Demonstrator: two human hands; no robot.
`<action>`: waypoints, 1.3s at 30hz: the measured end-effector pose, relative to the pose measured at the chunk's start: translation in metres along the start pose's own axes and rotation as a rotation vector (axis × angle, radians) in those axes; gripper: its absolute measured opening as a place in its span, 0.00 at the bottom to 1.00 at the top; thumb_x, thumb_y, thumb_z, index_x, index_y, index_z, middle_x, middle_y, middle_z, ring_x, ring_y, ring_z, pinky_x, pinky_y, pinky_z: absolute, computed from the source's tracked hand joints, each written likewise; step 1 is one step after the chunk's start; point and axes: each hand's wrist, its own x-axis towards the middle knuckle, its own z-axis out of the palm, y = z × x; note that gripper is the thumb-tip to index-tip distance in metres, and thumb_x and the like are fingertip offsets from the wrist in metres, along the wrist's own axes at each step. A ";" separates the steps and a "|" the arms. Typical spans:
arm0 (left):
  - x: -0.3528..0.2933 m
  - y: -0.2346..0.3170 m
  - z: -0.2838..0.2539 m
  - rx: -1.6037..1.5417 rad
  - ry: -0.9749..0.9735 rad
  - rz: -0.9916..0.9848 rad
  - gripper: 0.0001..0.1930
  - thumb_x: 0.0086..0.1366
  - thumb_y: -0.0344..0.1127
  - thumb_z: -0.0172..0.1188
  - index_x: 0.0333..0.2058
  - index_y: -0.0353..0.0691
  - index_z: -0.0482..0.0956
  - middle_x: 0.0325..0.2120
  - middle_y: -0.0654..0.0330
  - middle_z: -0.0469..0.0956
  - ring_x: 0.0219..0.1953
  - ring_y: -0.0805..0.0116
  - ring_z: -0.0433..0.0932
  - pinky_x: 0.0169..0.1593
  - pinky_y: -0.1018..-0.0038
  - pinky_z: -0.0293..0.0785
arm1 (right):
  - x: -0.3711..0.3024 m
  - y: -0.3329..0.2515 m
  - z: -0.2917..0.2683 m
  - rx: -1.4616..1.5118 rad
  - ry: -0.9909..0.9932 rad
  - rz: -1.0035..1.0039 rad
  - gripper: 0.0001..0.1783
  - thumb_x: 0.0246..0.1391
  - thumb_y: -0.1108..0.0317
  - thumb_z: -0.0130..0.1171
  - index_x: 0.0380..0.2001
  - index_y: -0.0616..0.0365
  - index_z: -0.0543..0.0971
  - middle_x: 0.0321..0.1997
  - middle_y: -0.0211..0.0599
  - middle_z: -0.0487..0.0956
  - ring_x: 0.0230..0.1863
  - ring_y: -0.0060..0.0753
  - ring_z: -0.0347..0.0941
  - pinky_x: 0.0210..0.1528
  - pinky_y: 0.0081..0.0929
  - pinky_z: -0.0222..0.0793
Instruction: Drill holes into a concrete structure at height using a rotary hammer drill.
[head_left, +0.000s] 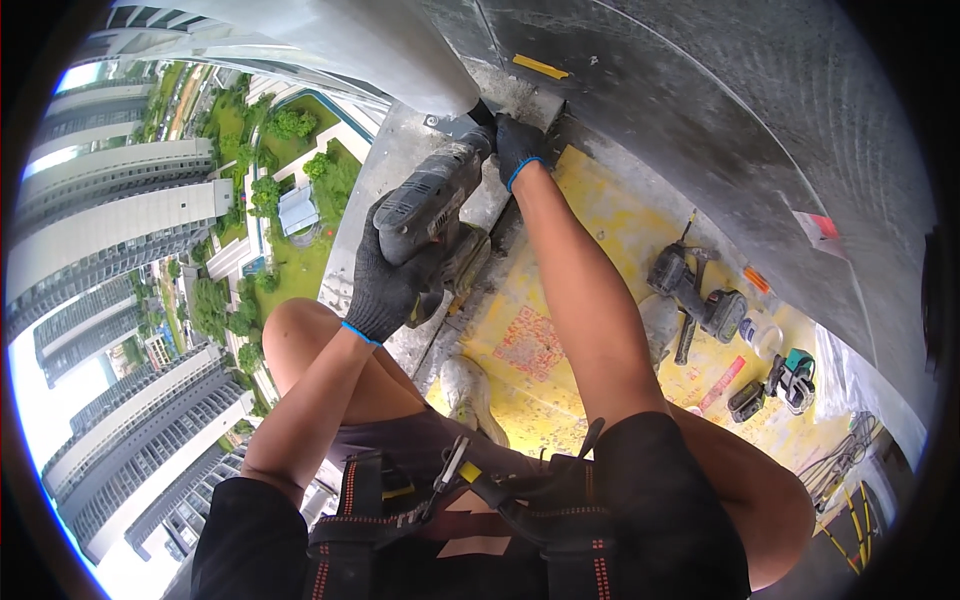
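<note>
A grey, dusty cordless power tool [432, 203], much like a drill, is in my left hand [385, 290], which wears a dark knit glove with a blue cuff. The glove wraps round the tool's rear and handle. Its nose points away from me, toward the dark lower end of a thick pale round post [400, 55]. My right hand [517, 150], gloved the same way, is closed right beside the nose and the post's foot. What its fingers grip is hidden. Under the tool runs a grey concrete ledge [365, 225].
Beyond the ledge lies a deep drop to lawns and tower blocks. A dark curved wall [680, 110] bounds the right. On the yellow, dusty floor sheet [570, 215] lie a cordless drill [690, 290], a green-and-black tool [795, 380], an orange marker [757, 278] and cables [848, 460]. Harness straps [460, 480] cross my front.
</note>
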 end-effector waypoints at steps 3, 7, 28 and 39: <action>-0.001 0.004 0.005 0.002 -0.025 0.027 0.33 0.60 0.24 0.69 0.63 0.37 0.66 0.55 0.55 0.77 0.55 0.64 0.77 0.60 0.67 0.74 | 0.017 0.020 0.003 0.154 -0.030 -0.085 0.22 0.57 0.52 0.62 0.29 0.64 0.84 0.27 0.45 0.82 0.27 0.38 0.78 0.29 0.38 0.70; -0.007 0.003 -0.001 -0.006 0.045 0.063 0.25 0.63 0.26 0.67 0.57 0.36 0.70 0.46 0.57 0.81 0.43 0.71 0.80 0.45 0.72 0.80 | 0.007 0.005 0.003 -0.205 -0.149 -0.397 0.17 0.59 0.58 0.61 0.30 0.64 0.83 0.24 0.38 0.80 0.22 0.34 0.74 0.24 0.36 0.66; -0.005 0.009 0.011 -0.039 -0.028 0.025 0.28 0.61 0.26 0.66 0.59 0.35 0.67 0.49 0.52 0.79 0.47 0.64 0.80 0.50 0.68 0.79 | 0.013 -0.004 -0.011 0.146 -0.050 -0.012 0.20 0.56 0.55 0.58 0.26 0.65 0.82 0.23 0.44 0.80 0.23 0.38 0.76 0.29 0.39 0.70; -0.006 -0.011 -0.016 0.097 0.020 -0.028 0.25 0.65 0.29 0.67 0.58 0.35 0.69 0.44 0.56 0.80 0.38 0.72 0.80 0.39 0.74 0.79 | -0.026 -0.040 -0.019 -0.055 -0.151 0.054 0.22 0.56 0.53 0.61 0.30 0.66 0.83 0.30 0.49 0.83 0.33 0.44 0.81 0.36 0.40 0.73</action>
